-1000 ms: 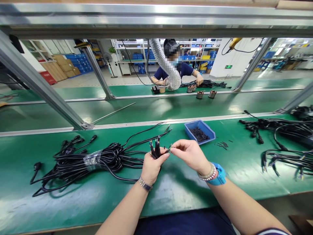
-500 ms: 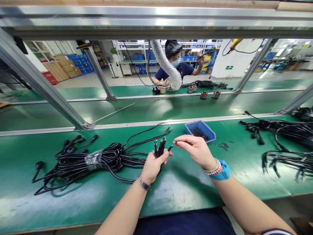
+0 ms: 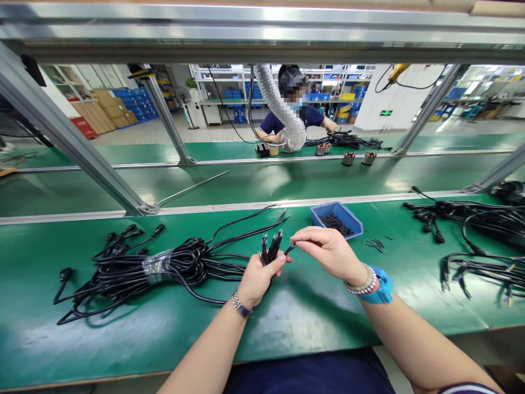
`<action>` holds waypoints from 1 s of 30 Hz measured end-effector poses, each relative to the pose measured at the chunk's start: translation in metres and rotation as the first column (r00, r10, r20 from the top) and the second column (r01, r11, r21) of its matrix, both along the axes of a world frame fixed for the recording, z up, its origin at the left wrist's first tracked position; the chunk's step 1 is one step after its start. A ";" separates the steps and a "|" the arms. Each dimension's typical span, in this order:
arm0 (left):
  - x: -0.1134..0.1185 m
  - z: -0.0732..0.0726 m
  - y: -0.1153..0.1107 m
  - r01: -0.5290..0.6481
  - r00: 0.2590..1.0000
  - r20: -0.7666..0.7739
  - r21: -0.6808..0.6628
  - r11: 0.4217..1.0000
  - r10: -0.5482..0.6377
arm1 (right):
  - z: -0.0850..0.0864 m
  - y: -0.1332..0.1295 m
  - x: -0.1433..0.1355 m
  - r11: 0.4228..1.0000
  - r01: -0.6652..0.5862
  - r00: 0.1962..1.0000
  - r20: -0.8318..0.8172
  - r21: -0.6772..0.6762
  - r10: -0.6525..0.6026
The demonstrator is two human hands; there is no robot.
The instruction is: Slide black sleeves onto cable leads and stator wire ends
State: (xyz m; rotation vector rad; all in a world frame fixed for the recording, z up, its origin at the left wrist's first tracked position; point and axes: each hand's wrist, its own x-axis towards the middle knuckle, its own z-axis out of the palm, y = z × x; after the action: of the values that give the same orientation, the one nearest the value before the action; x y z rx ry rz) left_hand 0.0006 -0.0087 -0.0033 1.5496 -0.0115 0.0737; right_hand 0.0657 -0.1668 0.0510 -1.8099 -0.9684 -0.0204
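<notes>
Nearest, on the wearer's side of the blue, open-topped plastic bin (image 3: 356,227), both hands are raised over the green desk (image 3: 295,314). The left hand (image 3: 253,278), nearer and to the left of the bin, has its fingers clamped around an upright bunch of black round cable ends with coloured wire tips (image 3: 271,249). One black cable end with a stripped tip (image 3: 289,250) slants away from that bunch, its long axis rising rightward, toward the bin. Its tip lies right at the fingers of the right hand (image 3: 333,254), which is just in front of the bin. The right thumb and forefinger are close together there; whether they grip the tip or a tiny piece cannot be told.

Left of the bin lies a coiled bundle of black cables (image 3: 184,262). Inside the bin are short black tube-like pieces (image 3: 335,222), and more loose black pieces (image 3: 374,244) lie just to its right. Beyond the bin, a co-worker (image 3: 314,116) reaches toward dark cables (image 3: 353,140).
</notes>
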 end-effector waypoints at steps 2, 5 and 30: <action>-0.001 -0.001 0.001 0.028 1.000 0.000 0.003 1.000 -0.028 | 0.001 -0.001 0.002 0.999 -0.026 1.000 -0.004 -0.021 0.026; -0.001 -0.001 0.001 0.062 0.998 0.000 -0.003 0.998 -0.062 | -0.002 0.000 0.004 0.998 -0.063 0.993 -0.100 -0.008 0.062; -0.013 0.012 0.004 0.312 0.912 0.187 0.263 0.913 -0.365 | -0.086 0.118 0.034 0.953 0.006 0.178 -0.938 0.304 0.298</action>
State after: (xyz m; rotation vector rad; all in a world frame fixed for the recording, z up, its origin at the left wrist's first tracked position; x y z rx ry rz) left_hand -0.0127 -0.0048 0.0084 1.7393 -0.4922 -0.0256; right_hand 0.0997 -0.0487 -0.0355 -1.0445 -0.1079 1.0383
